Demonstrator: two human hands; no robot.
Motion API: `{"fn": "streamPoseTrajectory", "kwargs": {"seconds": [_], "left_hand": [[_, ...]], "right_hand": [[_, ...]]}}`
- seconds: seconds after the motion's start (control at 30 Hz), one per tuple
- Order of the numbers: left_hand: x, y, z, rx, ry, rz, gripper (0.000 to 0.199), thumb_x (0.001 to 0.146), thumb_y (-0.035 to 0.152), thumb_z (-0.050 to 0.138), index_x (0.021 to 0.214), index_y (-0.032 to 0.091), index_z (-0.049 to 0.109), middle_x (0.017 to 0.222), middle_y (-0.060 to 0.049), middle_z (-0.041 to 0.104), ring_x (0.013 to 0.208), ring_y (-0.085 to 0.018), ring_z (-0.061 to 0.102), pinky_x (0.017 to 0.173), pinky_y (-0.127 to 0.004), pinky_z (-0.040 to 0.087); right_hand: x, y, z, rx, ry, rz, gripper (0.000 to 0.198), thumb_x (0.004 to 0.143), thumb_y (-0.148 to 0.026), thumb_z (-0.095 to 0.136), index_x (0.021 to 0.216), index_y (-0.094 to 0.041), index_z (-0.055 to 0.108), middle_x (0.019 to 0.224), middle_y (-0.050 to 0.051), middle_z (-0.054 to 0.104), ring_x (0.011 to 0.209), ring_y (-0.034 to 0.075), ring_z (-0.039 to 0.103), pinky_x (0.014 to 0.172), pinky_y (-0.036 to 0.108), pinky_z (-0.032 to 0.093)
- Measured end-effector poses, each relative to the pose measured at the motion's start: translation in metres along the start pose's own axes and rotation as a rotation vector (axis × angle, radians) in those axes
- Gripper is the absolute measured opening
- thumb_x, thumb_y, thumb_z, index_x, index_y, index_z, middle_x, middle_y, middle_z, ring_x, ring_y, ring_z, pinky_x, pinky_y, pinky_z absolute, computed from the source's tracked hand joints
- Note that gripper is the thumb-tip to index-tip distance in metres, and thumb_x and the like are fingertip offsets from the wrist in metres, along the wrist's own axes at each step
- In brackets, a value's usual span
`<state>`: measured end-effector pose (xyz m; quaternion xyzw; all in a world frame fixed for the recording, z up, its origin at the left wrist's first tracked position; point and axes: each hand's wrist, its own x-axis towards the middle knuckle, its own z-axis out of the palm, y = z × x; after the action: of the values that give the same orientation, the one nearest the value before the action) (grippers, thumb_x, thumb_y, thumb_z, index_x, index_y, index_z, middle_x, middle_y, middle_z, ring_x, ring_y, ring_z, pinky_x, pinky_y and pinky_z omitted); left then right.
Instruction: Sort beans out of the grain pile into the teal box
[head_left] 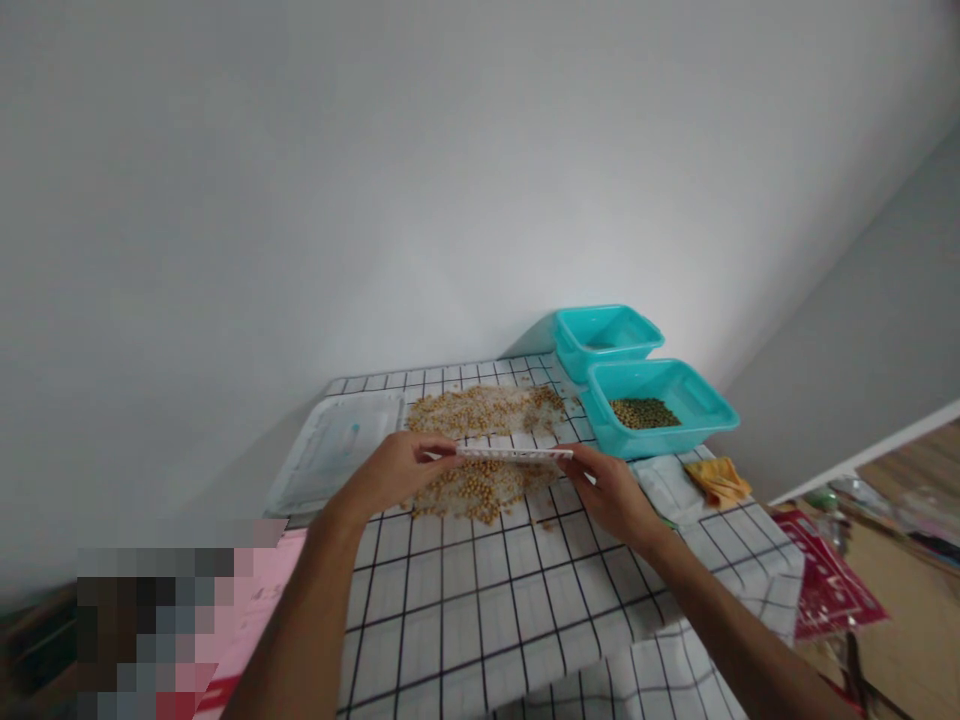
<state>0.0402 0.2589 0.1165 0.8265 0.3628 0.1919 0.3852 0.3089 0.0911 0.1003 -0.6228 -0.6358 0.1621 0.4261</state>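
My left hand (pixel 416 467) and my right hand (pixel 600 488) grip opposite ends of a thin white plastic strip with holes (pixel 514 454), seen nearly edge-on. The fingers of both hands are closed on it. It is held level above the tabletop, across a spread of loose yellow beans (pixel 472 488) mixed with smaller pale grains. Part of the spread lies behind the strip, and part shows in front of it. Whether the strip touches the beans I cannot tell.
A checked cloth (pixel 480 610) covers the table against the wall. Two turquoise bins stand at the right; the nearer bin (pixel 705 405) holds greenish-brown beans (pixel 645 413), the farther bin (pixel 574 360) is behind it. A clear lid (pixel 337 440) lies left, a yellow cloth (pixel 720 482) right.
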Motion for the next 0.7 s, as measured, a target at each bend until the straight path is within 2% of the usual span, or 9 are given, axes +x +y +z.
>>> {"fn": "streamPoseTrajectory", "kwargs": {"seconds": [0.23, 0.4, 0.6, 0.7], "left_hand": [[-0.003, 0.005, -0.007, -0.001, -0.086, -0.019, 0.028, 0.081, 0.044, 0.064, 0.097, 0.026, 0.078, 0.095, -0.004, 0.080, 0.082, -0.023, 0.074, 0.076, -0.036, 0.058], [-0.004, 0.013, -0.010, -0.032, -0.126, -0.018, 0.031, 0.080, 0.043, 0.064, 0.101, 0.026, 0.078, 0.093, -0.005, 0.080, 0.080, -0.024, 0.073, 0.073, -0.035, 0.057], [0.005, 0.023, -0.012, -0.087, -0.126, 0.014, 0.022, 0.078, 0.036, 0.065, 0.091, 0.025, 0.078, 0.089, -0.005, 0.080, 0.082, -0.024, 0.074, 0.076, -0.036, 0.058], [0.005, 0.032, -0.013, -0.128, -0.119, 0.029, 0.030, 0.076, 0.029, 0.065, 0.104, 0.025, 0.074, 0.099, -0.005, 0.079, 0.092, -0.024, 0.074, 0.082, -0.037, 0.058]], "right_hand": [[0.005, 0.007, 0.000, 0.018, -0.016, -0.002, 0.031, 0.098, -0.038, 0.044, 0.106, -0.021, 0.069, 0.089, 0.004, 0.072, 0.078, 0.017, 0.063, 0.071, 0.027, 0.049], [0.009, 0.008, 0.004, 0.046, -0.007, -0.017, 0.029, 0.096, -0.037, 0.047, 0.113, -0.022, 0.066, 0.097, 0.005, 0.072, 0.086, 0.019, 0.066, 0.077, 0.030, 0.052], [0.012, -0.008, 0.000, 0.015, 0.020, -0.043, 0.030, 0.098, -0.039, 0.043, 0.109, -0.023, 0.066, 0.101, 0.006, 0.073, 0.090, 0.021, 0.068, 0.080, 0.032, 0.053], [0.007, -0.020, -0.008, -0.002, 0.042, -0.049, 0.030, 0.098, -0.040, 0.043, 0.108, -0.022, 0.066, 0.101, 0.007, 0.073, 0.091, 0.022, 0.068, 0.080, 0.033, 0.053]]}}
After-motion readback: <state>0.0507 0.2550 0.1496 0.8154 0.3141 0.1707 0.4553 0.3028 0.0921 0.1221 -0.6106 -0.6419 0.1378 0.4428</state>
